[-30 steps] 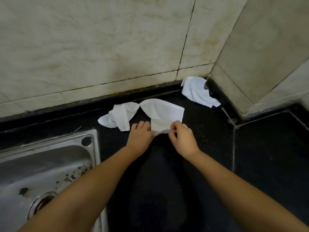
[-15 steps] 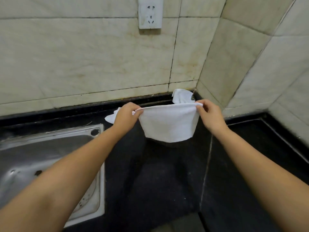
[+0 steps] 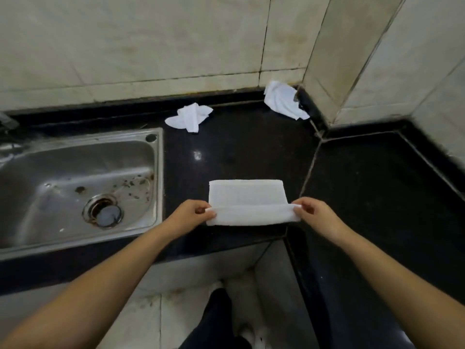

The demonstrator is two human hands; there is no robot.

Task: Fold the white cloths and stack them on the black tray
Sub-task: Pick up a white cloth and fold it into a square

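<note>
A white cloth [image 3: 247, 195] lies flat on the black counter [image 3: 226, 152] near its front edge, its near part folded over. My left hand [image 3: 191, 215] pinches the fold's left corner and my right hand [image 3: 314, 214] pinches its right corner. Two other white cloths lie crumpled further back: one [image 3: 189, 117] near the sink's far right corner, another [image 3: 283, 99] in the wall corner. No black tray is in view.
A steel sink [image 3: 75, 187] with a drain is set into the counter at the left. Tiled walls [image 3: 151, 41] rise behind and at the right. The counter continues to the right past a seam [image 3: 310, 170]. Below its front edge are the floor and my legs.
The cloth, held up stretched in the air half a second ago, now lies on the counter near the front edge with its near part folded over. Both hands moved down and toward me.
</note>
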